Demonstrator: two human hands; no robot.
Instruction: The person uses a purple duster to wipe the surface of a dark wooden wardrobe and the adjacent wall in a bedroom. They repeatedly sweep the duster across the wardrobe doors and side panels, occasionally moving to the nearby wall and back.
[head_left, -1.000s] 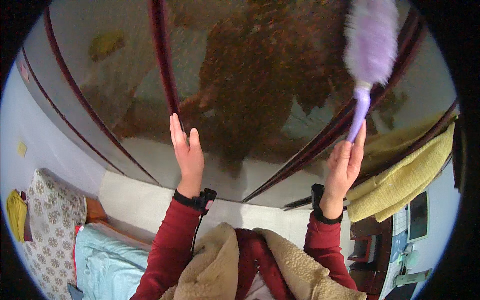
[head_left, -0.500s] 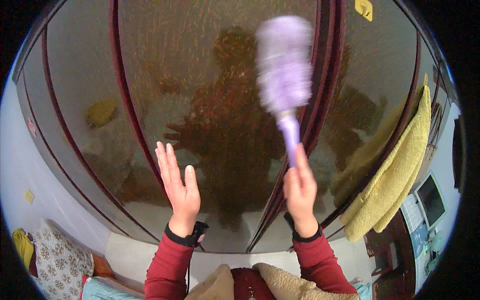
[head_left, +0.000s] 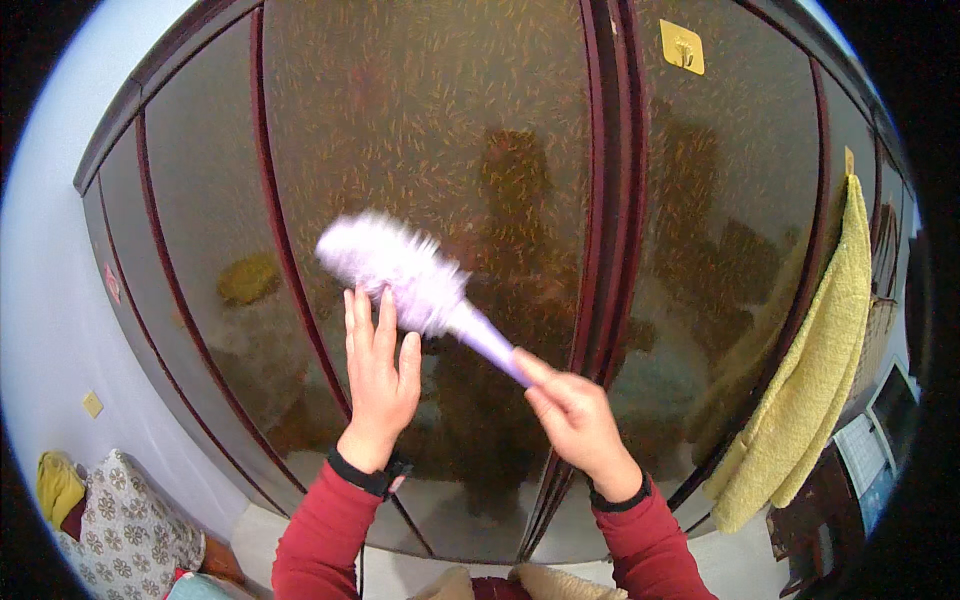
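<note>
A fluffy purple duster slants up and to the left in front of dark glossy wardrobe doors. My right hand is wrapped round the lower end of its handle. Just under the duster's head is my left hand, fingers stretched upward and thumb apart, with nothing in it. The fingertips overlap the lower edge of the fluff; whether they touch it I cannot tell. Motion blurs the duster's far end.
Dark red frames divide the shiny door panels. On the right a yellow towel hangs from a hook, and a yellow adhesive hook is stuck higher up. A flower-patterned cushion lies at lower left. A monitor stands at far right.
The duster has swung from upright on the right down to the left, its head now by my left hand. My right hand has tilted with it. The view has shifted upward on the doors.
</note>
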